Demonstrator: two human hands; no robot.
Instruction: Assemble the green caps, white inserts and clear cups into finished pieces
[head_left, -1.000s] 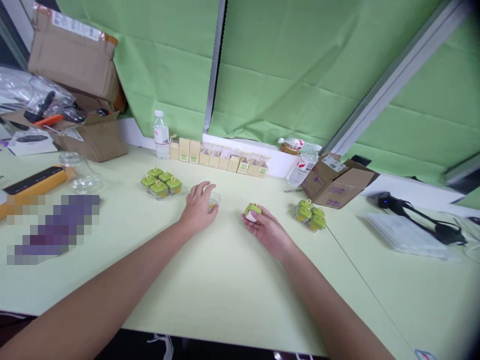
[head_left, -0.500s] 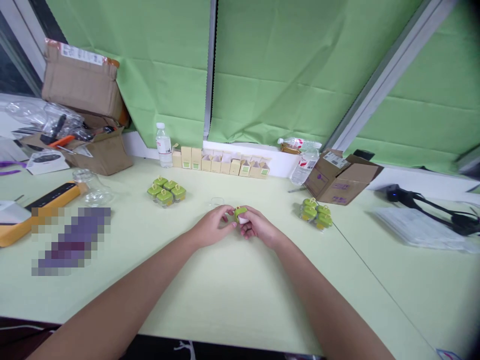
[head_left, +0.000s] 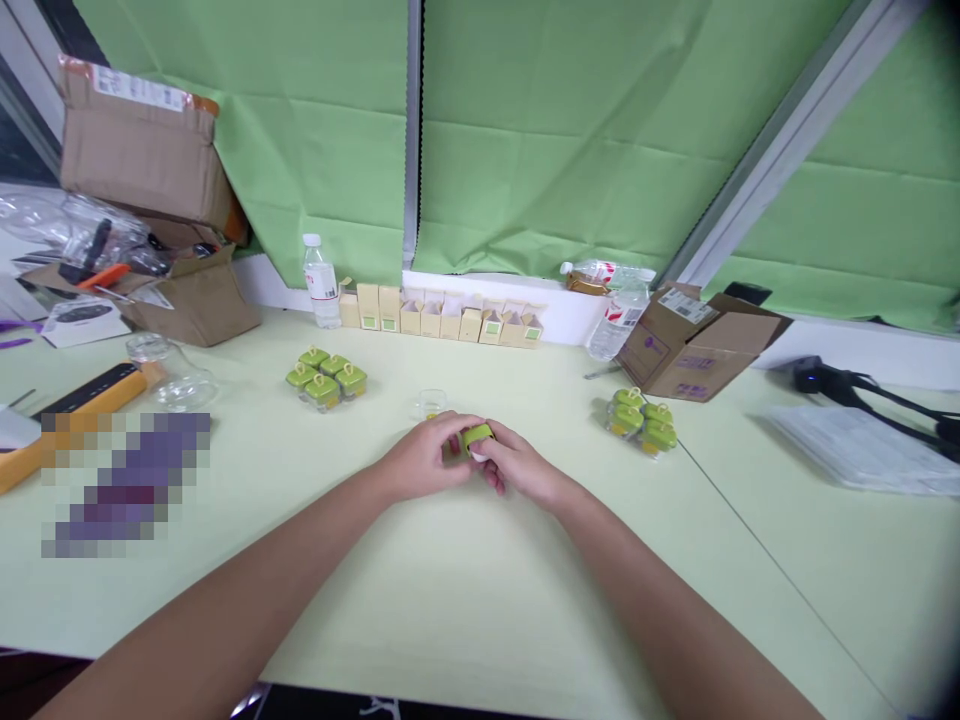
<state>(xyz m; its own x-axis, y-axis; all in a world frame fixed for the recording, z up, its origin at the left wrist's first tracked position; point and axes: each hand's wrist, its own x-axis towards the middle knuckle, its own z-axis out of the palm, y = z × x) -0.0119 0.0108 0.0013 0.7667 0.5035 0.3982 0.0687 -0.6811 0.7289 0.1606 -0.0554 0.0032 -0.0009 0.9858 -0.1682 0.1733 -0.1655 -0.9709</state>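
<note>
We see two bare hands together over the middle of the table. The right hand grasps a green lid, its thumb pressed against a white part low on it. The left hand curls in from the other side, its fingertips up at the lid; we cannot tell whether they grip it or only touch it. The lid is thus between the hands, raised in the fingers and tilted, near a clear cup. That cup stands on the table just beyond the left hand, partly hidden by it, with a bit of yellow low down. Farther to the left we count five tubs packed close, each green on top with a pale loop. On the right we find four like them, a second cluster beside the seam in the table. Along the back, we see a row of small boxes, with an upright bottle at its left end. Past its right end, one bottle lies on its side, another leans below it, and a carton sits tilted next to them. At the far left we make out a clear jar beside a yellow-orange power strip, and a purple thing too blurred to name.
</note>
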